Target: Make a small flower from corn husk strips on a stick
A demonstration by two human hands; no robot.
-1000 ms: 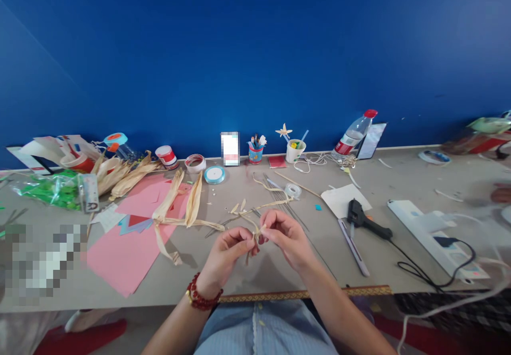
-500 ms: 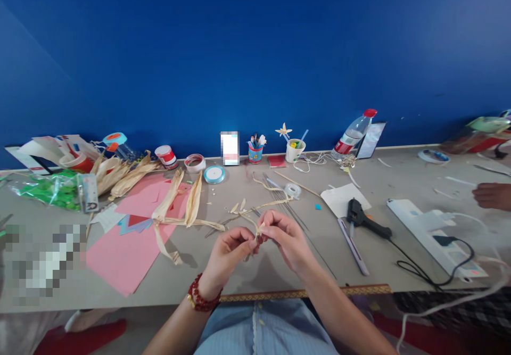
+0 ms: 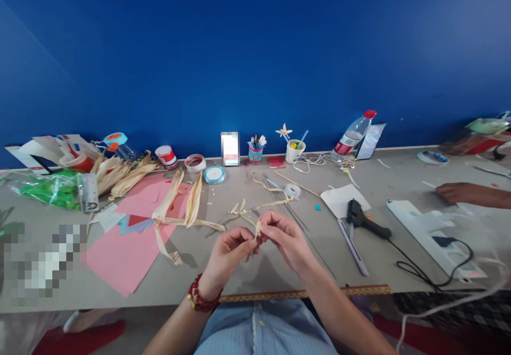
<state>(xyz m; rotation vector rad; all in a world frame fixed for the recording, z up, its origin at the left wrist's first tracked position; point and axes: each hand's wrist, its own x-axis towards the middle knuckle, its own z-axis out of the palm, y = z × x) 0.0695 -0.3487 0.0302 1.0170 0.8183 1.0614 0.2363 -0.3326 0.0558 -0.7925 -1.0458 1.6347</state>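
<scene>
Both hands meet in front of me over the near part of the table, pinching a small pale piece of dried corn husk (image 3: 258, 230). My left hand (image 3: 235, 248) grips its lower end between thumb and fingertips. From the right, my right hand (image 3: 285, 238) pinches the upper part. My fingers hide much of the piece. Just beyond lie thin husk strips (image 3: 275, 203), small husk petals (image 3: 242, 204) and several thin wires (image 3: 297, 217). To the left, longer dried husks (image 3: 170, 198) rest on pink paper (image 3: 123, 259).
On the right are a black glue gun (image 3: 363, 219), a lilac cutter (image 3: 353, 248) and a white power strip (image 3: 435, 238) with cables. A co-worker's hand (image 3: 455, 192) reaches in there. Along the wall stand a phone (image 3: 230, 150), a pen cup (image 3: 255, 154), a white cup (image 3: 294, 151) and a bottle (image 3: 351, 137).
The co-worker's hand at the right has moved left over the table, towards the power strip. My hands stay almost in place, with slightly more of the husk piece showing at my right fingertips.
</scene>
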